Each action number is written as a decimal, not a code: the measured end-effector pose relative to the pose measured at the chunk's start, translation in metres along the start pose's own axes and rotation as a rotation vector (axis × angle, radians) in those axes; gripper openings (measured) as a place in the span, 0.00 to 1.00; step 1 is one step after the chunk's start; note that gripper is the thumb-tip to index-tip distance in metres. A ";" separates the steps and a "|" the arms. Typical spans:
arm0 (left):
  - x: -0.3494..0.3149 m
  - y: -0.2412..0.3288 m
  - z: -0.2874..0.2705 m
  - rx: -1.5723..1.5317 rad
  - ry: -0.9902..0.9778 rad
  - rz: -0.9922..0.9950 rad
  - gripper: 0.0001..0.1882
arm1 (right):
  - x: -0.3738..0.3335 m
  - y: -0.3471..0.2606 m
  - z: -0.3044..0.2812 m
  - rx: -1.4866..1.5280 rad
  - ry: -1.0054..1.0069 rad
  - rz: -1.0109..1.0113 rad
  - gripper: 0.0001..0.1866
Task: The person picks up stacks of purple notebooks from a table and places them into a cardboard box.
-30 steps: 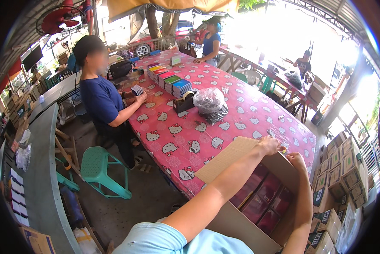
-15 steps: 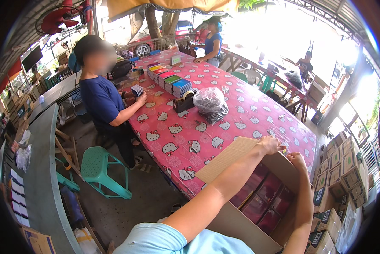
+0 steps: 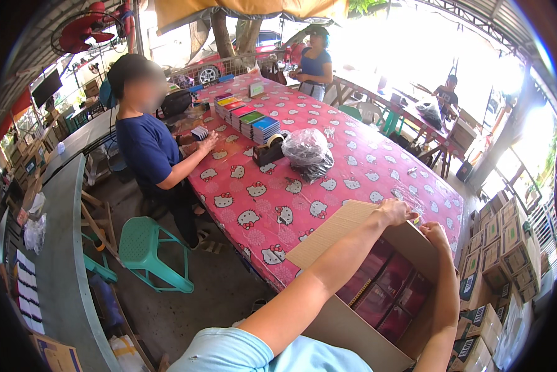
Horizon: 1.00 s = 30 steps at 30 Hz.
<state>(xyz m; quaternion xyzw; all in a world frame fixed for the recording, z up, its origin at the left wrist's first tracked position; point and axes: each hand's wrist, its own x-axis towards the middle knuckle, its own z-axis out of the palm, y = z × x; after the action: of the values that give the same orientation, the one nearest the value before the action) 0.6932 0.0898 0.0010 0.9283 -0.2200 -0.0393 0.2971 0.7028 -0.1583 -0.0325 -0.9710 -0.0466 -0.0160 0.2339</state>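
While both our hands grip one open box at the table edge, left hand pinching its flap, right hand curled on the far rim, red packs fill it. Two co-workers stand beyond. Nothing has shifted since before.

Long table under pink cartoon-cat cloth, bearing stacked colourful notebooks, tape dispenser, bulging plastic bag and open cardboard box at near end.
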 end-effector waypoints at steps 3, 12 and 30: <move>-0.001 -0.002 0.001 0.004 0.024 0.018 0.32 | -0.001 -0.004 0.000 0.005 -0.009 0.020 0.14; 0.003 -0.002 0.004 0.018 0.017 0.028 0.32 | -0.006 -0.010 -0.004 0.007 -0.011 0.036 0.14; 0.010 -0.009 0.010 0.019 0.034 0.010 0.32 | -0.002 -0.006 0.000 0.014 0.025 0.001 0.13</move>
<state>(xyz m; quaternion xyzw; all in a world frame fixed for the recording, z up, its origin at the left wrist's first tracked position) 0.7036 0.0862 -0.0121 0.9304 -0.2201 -0.0200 0.2923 0.6998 -0.1534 -0.0305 -0.9690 -0.0432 -0.0277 0.2415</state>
